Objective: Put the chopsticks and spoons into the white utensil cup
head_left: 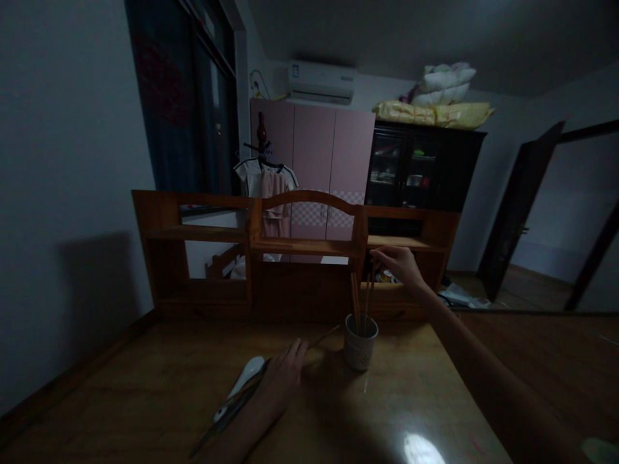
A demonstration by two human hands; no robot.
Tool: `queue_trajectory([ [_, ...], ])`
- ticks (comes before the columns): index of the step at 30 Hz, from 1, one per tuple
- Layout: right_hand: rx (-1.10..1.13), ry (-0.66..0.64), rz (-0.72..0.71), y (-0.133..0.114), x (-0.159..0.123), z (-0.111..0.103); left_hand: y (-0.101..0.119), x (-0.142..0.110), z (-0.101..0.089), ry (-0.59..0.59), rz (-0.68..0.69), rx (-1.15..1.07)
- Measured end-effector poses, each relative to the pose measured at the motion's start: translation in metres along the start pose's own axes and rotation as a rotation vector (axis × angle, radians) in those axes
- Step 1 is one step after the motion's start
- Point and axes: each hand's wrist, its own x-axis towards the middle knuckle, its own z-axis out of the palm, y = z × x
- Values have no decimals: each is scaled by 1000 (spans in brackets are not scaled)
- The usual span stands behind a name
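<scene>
A small white cup [360, 349] stands on the wooden desk [145, 399] with wooden chopsticks [355, 299] upright in it. My right hand [399, 264] is raised above the cup, fingers pinched on the top end of a chopstick [367, 293] that reaches down into it. My left hand [283, 374] rests on the desk left of the cup, closed on another chopstick [325, 335] whose tip points toward the cup. A white spoon [242, 383] and more dark utensils lie under my left forearm.
A wooden shelf unit [300, 248] stands along the desk's far edge. Behind it are a pink wardrobe [319, 154], a dark cabinet [425, 167] with bundles on top, hanging clothes and an open door [522, 206] at right. The room is dim.
</scene>
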Motion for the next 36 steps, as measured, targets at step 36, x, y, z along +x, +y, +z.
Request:
queue_trajectory([
  [36, -196, -195, 27, -64, 21, -54, 3, -1, -17, 90, -38, 10],
])
